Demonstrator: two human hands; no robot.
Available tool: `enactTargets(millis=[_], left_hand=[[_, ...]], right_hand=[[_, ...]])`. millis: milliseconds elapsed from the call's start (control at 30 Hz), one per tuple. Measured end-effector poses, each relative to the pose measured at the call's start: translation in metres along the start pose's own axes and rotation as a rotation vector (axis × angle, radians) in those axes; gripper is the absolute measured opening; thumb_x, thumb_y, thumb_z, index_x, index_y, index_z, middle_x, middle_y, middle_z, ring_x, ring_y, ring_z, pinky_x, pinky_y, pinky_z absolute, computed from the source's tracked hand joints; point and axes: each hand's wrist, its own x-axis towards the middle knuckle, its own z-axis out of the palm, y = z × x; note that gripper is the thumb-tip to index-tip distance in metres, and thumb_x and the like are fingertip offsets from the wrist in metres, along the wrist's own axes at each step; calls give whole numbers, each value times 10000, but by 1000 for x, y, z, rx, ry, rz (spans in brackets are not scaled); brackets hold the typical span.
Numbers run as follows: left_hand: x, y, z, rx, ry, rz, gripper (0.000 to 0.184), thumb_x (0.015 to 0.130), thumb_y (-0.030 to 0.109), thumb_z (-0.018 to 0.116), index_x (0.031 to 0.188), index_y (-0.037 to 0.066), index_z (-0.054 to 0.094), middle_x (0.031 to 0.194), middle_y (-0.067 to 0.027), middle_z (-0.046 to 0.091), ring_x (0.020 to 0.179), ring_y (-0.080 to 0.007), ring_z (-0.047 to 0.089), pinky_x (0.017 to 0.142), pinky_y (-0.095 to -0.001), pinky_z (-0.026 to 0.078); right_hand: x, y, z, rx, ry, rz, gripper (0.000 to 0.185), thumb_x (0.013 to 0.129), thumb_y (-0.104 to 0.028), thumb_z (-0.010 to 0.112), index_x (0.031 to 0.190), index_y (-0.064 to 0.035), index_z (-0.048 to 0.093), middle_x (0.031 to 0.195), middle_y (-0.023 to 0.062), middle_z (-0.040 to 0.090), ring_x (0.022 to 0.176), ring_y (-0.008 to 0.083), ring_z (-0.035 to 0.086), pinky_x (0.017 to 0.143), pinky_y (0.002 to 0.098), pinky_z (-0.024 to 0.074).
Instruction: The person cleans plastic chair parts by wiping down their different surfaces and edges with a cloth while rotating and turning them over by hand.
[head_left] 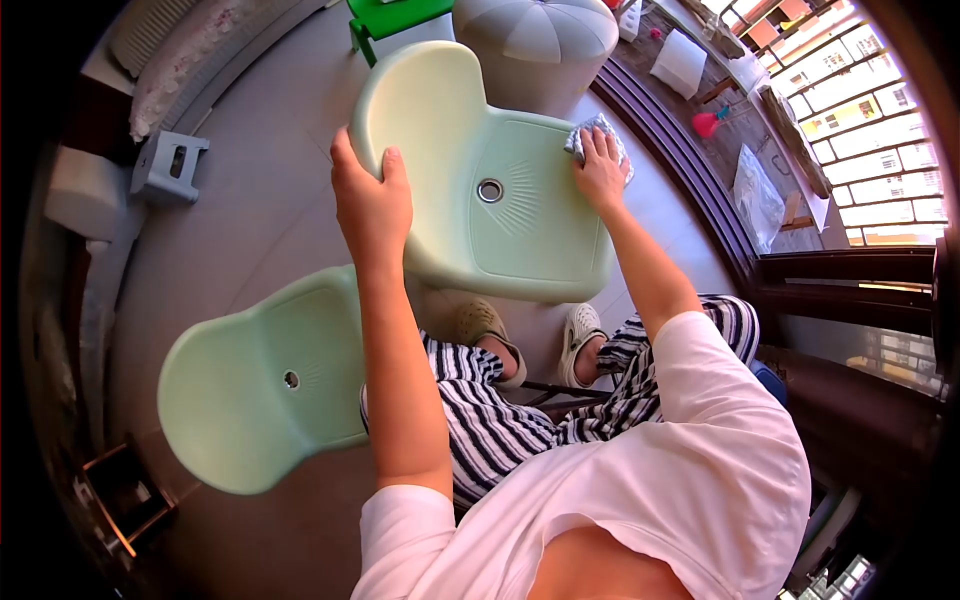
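Note:
A pale green plastic chair (540, 220) with a round metal-rimmed hole in its seat is held tilted in front of my knees. My left hand (372, 195) grips the edge of its backrest, thumb on the near face and the other fingers partly hidden. At the seat's right edge my right hand (602, 172) presses a crumpled grey-white cloth (577, 142) against the plastic, its fingers over the cloth. To the left of my legs, partly behind my left forearm, is a second matching green chair (255, 385).
A round white pouf (535, 45) and a green stool (398, 14) are beyond the chair. A small grey step stool (172, 168) stands at left. Dark sliding-door tracks (680, 165) run along the right, with a barred balcony past them. A dark wooden stool (125, 497) is at lower left.

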Motion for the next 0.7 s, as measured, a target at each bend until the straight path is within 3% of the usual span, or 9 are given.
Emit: enactTargets(millis=[167,233,300,367,433,567,700], left_hand=[[3,-3,0,-11,2,13,503,901,222,533,1339,60,347,1264,-194,494,1124,-344,527,929,-424,443],[3,-4,0,-12,-14,17,507,901,226,532,1342,58,344,1277,-185,490,1125,-337,528,931,-420,445],[5,-2,-1,-17,-10,-3,511,904,232,528,1348,62,341,1290,-162,487,1133,-322,524,936,-412,443],[6,0,0,-12,-17,-12,512,903,229,528,1349,62,340,1290,-162,487,1136,-321,522,936,-412,442],[7,-1,-1,-11,-9,-30,514,902,227,529,1351,63,338,1291,-162,486,1139,-321,520,935,-412,441],[7,-3,-1,-40,-16,-9,515,898,216,539,1343,53,338,1273,-192,488,1126,-348,526,937,-424,434],[9,-11,3,-25,-8,59,529,900,194,551,1354,57,316,1261,-207,485,1132,-356,514,932,-429,436]], right_hand=[[-108,7,-2,315,109,238,521,833,-203,547,1343,-140,455,1442,130,370,1329,348,329,1017,439,375],[-158,-7,-9,253,146,182,568,792,-191,599,1341,-143,460,1437,98,388,1341,320,323,1071,460,298],[-203,-42,-45,154,-22,29,623,742,-183,649,1335,-152,464,1425,53,412,1352,274,321,1116,488,192],[-226,-67,-49,310,-114,-255,627,725,-179,664,1322,-157,473,1414,19,427,1356,231,322,1131,504,111],[-221,-94,-50,381,-193,-405,606,728,-171,658,1308,-162,484,1402,14,439,1347,225,335,1130,499,128],[-160,-133,-15,458,-160,-404,591,742,-175,644,1310,-165,482,1397,18,445,1329,234,362,1115,504,184],[-68,-119,22,379,-42,-403,563,785,-231,614,1328,-187,476,1417,8,429,1337,220,352,1114,495,193]])
